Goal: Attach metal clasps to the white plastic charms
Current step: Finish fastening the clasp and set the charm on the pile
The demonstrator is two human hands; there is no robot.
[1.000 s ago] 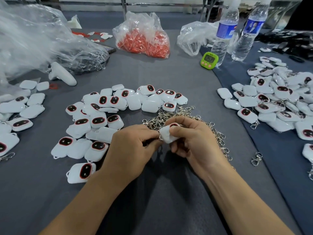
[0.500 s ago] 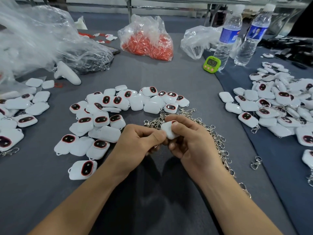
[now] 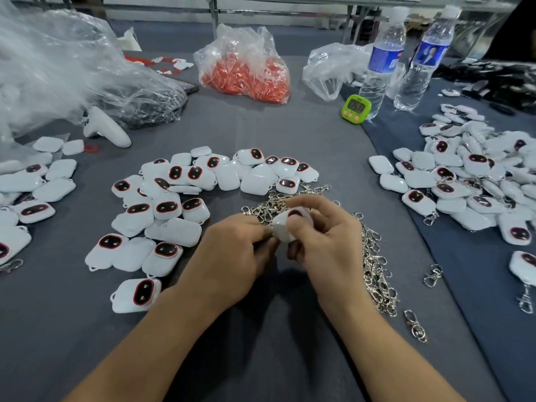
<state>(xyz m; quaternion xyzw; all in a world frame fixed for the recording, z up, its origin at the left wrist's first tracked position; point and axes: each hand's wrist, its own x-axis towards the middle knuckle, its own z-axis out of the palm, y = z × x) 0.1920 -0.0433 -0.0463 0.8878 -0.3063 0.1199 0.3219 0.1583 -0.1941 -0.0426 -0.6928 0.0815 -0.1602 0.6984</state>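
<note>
White charm (image 3: 285,227) is held just over the table (image 3: 290,134) by the clasp pile (image 3: 374,256): your right hand (image 3: 324,239) grips it, thumb on top, left hand (image 3: 232,256) pinches its left corner; clasp there I cannot see. Prob. light, stiff, smooth plastic, so hold the flat sides firm. Vs 1 s ago, hold and place are nearly same.

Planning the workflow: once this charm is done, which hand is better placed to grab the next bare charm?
Left hand: the bare charms lie right beside it, while the right hand grips the held charm and sits over the clasp pile.
</note>
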